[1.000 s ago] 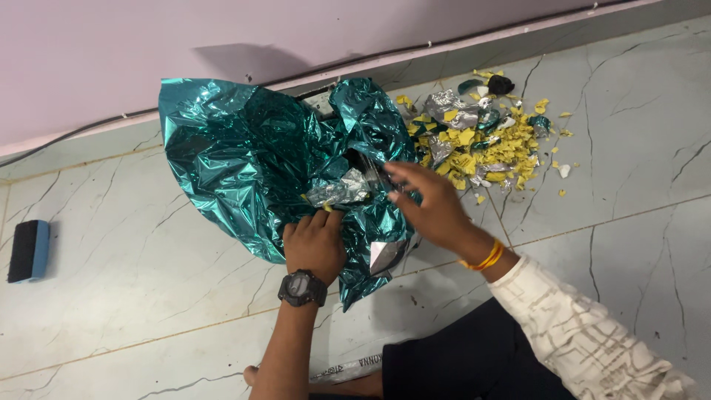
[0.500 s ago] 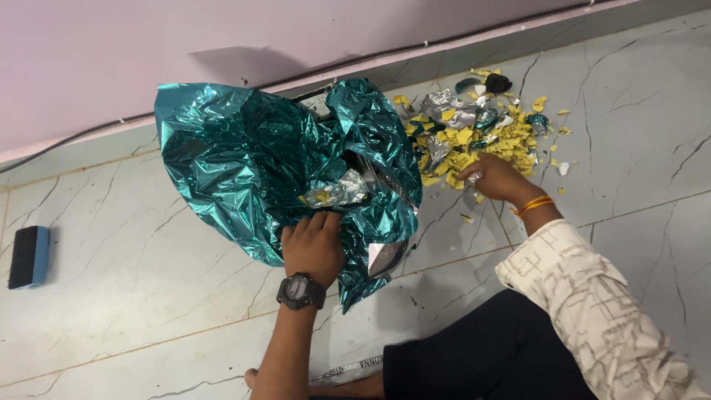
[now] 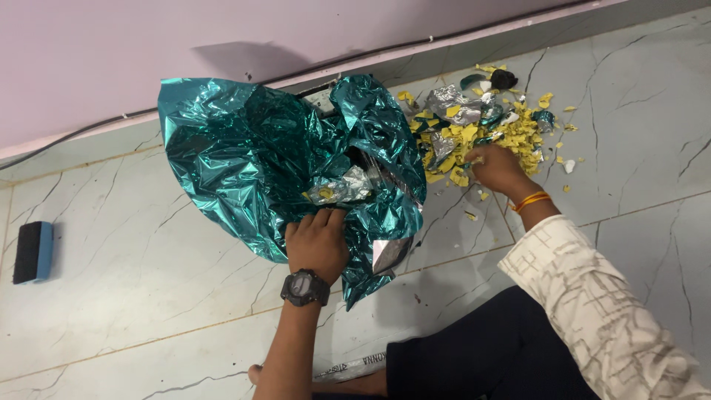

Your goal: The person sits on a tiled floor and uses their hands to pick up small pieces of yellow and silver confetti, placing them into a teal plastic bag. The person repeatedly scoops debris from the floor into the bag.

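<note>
Most scraps [image 3: 485, 133] still on floor; few inside foil bag [image 3: 259, 155]. Left hand [image 3: 318, 241] clamps bag edge, right hand [image 3: 498, 167] curled over scraps, grip unclear.

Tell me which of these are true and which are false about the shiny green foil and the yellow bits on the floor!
1. The left hand grips the crinkled teal foil sheet. True.
2. The right hand rests on the black and blue eraser block. False: it is at the pile of yellow and silver scraps, and the block lies far to the left, apart from both hands.
3. A black wristwatch is on the left wrist. True.
4. The scrap pile lies to the left of the foil sheet. False: it lies to its right, near the wall.
5. An orange thread band circles the right wrist. True.
</note>
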